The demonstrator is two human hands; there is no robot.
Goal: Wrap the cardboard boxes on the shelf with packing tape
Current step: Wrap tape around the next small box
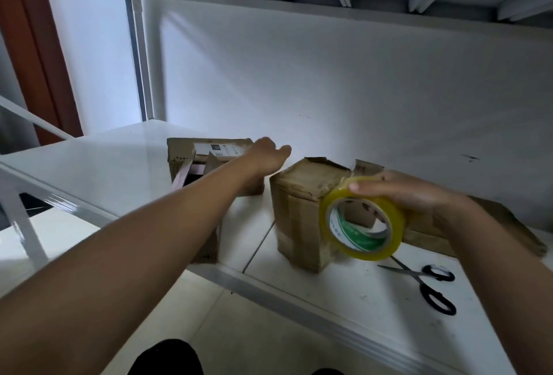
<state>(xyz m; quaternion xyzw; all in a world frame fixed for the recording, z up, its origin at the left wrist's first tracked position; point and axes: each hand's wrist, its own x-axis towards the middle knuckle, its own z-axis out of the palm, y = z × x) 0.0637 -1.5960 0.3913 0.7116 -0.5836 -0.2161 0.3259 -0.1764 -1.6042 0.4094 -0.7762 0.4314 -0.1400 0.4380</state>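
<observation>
Left hand (266,156) mid-frame, fingers relaxed, over left box (206,159). Right hand (407,192) grips yellowish glossy tape (362,219) roll, right of center. Worn cardboard; scissors (431,282) lower right.

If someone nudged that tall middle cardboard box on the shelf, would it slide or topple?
The middle box stands taller than it is wide, near the shelf's front edge, so a high push might tip it. The shelf looks smooth and glossy, so a low push would probably slide it. Its crumpled, partly open top suggests soft, worn cardboard that would likely dent.

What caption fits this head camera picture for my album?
Right hand holds the tape roll by a cardboard box; left hand reaches over the far box.
</observation>
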